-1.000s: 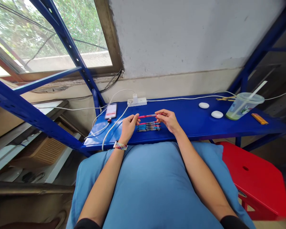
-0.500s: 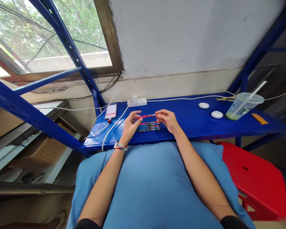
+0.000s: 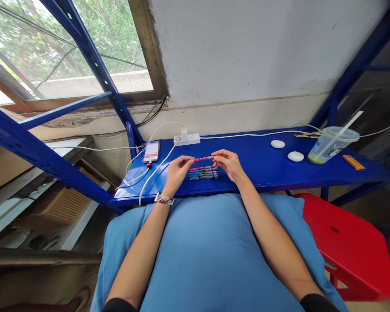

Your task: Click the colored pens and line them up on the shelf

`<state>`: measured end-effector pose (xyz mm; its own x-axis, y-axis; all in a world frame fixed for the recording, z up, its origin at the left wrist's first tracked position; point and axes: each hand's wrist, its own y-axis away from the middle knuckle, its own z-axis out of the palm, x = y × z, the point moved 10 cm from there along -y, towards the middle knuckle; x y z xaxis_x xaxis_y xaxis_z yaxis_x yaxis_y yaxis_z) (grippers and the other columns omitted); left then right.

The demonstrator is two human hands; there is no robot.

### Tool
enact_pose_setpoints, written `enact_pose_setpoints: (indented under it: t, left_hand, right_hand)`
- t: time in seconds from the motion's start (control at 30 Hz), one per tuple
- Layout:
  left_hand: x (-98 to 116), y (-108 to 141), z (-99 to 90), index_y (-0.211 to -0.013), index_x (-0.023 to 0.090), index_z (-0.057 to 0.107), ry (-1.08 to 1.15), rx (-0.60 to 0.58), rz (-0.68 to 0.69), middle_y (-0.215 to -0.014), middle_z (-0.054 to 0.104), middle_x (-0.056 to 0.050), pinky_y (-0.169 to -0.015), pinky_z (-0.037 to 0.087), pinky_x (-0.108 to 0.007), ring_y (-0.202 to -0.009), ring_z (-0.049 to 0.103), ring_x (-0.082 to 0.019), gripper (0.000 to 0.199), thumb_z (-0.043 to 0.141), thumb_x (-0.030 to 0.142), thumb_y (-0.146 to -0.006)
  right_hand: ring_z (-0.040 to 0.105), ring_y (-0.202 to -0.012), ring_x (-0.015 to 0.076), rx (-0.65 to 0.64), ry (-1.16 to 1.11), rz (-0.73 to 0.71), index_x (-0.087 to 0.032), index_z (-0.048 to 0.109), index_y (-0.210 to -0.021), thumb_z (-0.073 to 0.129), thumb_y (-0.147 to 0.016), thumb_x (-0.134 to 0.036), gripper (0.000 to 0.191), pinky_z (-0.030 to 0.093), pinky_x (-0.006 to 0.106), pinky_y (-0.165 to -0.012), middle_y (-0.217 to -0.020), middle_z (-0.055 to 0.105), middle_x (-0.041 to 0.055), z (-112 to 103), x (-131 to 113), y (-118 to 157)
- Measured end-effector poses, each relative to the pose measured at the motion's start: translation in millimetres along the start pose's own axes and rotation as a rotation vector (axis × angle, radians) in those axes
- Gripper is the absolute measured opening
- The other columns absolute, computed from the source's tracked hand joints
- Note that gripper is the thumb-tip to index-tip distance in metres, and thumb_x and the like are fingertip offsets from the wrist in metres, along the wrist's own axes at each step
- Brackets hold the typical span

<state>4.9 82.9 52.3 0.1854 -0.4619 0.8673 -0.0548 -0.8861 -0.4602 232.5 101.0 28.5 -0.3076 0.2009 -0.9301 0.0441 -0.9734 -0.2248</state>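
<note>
A pink pen (image 3: 203, 159) is stretched level between my two hands, just beyond a row of pens. My left hand (image 3: 178, 172) pinches its left end between thumb and fingers. The right end sits in the fingertips of my right hand (image 3: 228, 165). Closer to me, several pens (image 3: 203, 173), pink and blue, lie side by side on the blue table (image 3: 253, 169). My right fingers partly cover the right end of the nearest pink one.
A phone (image 3: 151, 151) and a white power strip (image 3: 189, 138) with cables lie at the back left. To the right are two white oval objects (image 3: 295, 156), a plastic cup (image 3: 333, 145) with a straw and an orange packet (image 3: 353, 162). A red stool (image 3: 347, 238) stands at the right.
The fingers of my left hand have closed from a spread pose onto the left end of the pink pen. My right hand has barely moved.
</note>
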Motion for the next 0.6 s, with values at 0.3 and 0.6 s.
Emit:
enact_pose_setpoints:
  t: [0.3, 0.6]
  left_hand:
    - [6.6, 0.3, -2.5, -0.104, 0.023, 0.085, 0.058, 0.053, 0.063, -0.107, 0.083, -0.010, -0.096, 0.062, -0.042, -0.104, 0.077, -0.026, 0.022, 0.087, 0.037, -0.088]
    - [2.6, -2.9, -9.6, -0.104, 0.021, 0.080, 0.223, 0.135, 0.026, -0.107, 0.082, -0.008, -0.099, 0.062, -0.042, -0.104, 0.078, -0.024, 0.031, 0.093, 0.037, -0.082]
  right_hand:
    - [0.060, -0.060, 0.0130, -0.035, -0.166, 0.083, -0.020, 0.083, -0.099, 0.089, -0.074, -0.032, 0.028, 0.051, 0.026, -0.056, -0.071, 0.071, -0.0005, 3.5, 7.7, -0.6]
    - [0.058, -0.065, 0.0173, -0.137, -0.436, 0.213, -0.022, 0.077, -0.111, 0.070, -0.089, -0.037, 0.028, 0.048, 0.026, -0.049, -0.083, 0.075, 0.0045, 17.3, 16.2, 0.2]
